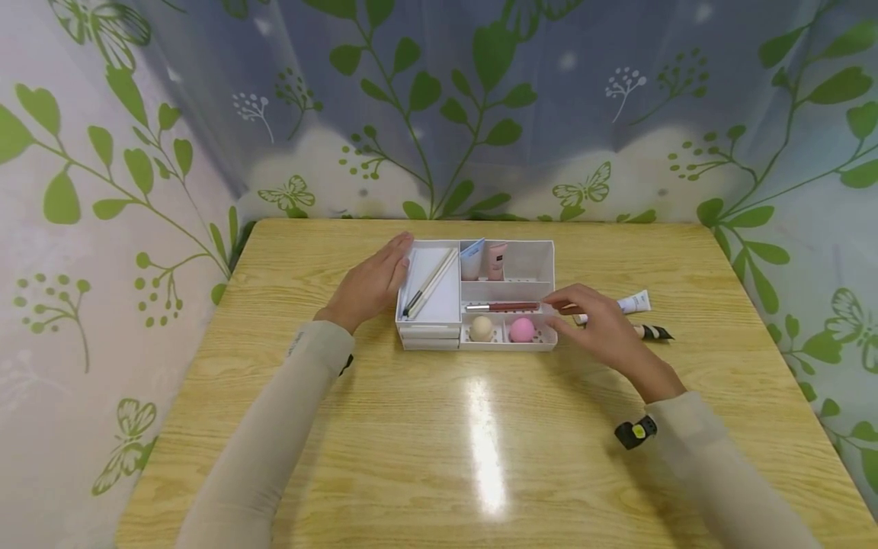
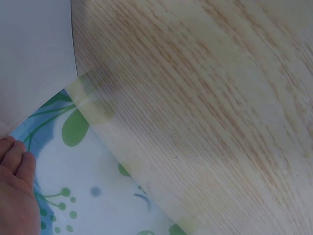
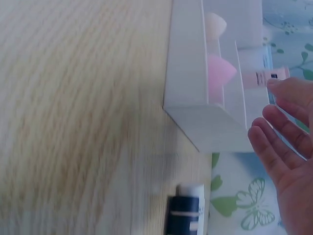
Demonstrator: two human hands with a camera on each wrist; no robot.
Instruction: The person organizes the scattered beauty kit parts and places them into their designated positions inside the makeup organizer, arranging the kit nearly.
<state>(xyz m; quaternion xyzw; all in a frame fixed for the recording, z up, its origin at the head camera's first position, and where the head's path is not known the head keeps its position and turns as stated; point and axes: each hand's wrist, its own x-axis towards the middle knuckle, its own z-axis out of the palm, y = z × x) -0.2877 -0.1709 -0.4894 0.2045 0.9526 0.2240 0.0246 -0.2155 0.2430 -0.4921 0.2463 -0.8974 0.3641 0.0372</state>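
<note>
A white organizer box (image 1: 428,334) stands on the table. My left hand (image 1: 370,284) lies along its left wall, fingers extended; the left wrist view catches only part of that hand (image 2: 18,191). At the box's right end is my right hand (image 1: 598,324), its fingers loosely bent and holding nothing in the right wrist view. Close to those fingertips, a dark red lip gloss tube (image 1: 514,306) lies in the middle compartment. Front compartments hold a beige makeup sponge (image 1: 482,329) and a pink makeup sponge (image 1: 522,330). Two brushes (image 1: 432,282) lie on the left top.
A blue-and-white tube (image 1: 472,261) and a pink tube (image 1: 497,261) stand in the back compartment. Right of the box, partly behind my right hand, lie a white tube (image 1: 634,303) and a black-and-beige tube (image 1: 657,332). Leaf-patterned curtains (image 1: 439,114) surround the wooden table (image 1: 384,442).
</note>
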